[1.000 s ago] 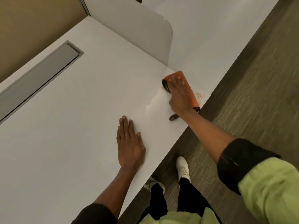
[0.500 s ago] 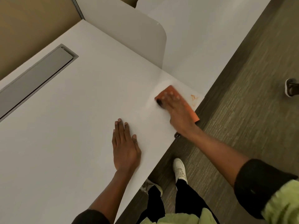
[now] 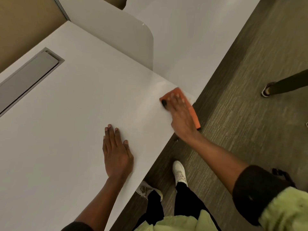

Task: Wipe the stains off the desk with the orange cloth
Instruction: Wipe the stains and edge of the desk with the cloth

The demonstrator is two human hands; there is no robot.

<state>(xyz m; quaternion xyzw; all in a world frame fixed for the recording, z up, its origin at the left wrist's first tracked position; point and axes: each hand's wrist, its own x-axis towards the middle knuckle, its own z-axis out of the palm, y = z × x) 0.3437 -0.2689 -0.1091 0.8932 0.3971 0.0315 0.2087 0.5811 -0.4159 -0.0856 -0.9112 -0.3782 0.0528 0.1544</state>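
R hand (image 3: 180, 114) lies palm-down, fingers spread, pressing the flat orange cloth (image 3: 193, 112) onto the smooth white desk (image 3: 70, 114) at its front corner, w/ the cloth's near end hanging just past the desk edge over the grey-brown carpet floor (image 3: 241, 80). A faint orange stain (image 3: 190, 98) shows just beside the cloth at the corner. L hand (image 3: 116, 150) rests flat on the desk, fingers close together, holding nothing, near the front edge & well apart from the cloth. A grey rectangular cable-tray lid (image 3: 28, 75) sits recessed toward the desk's back. White rounded divider panel (image 3: 116, 29) stands behind the corner.
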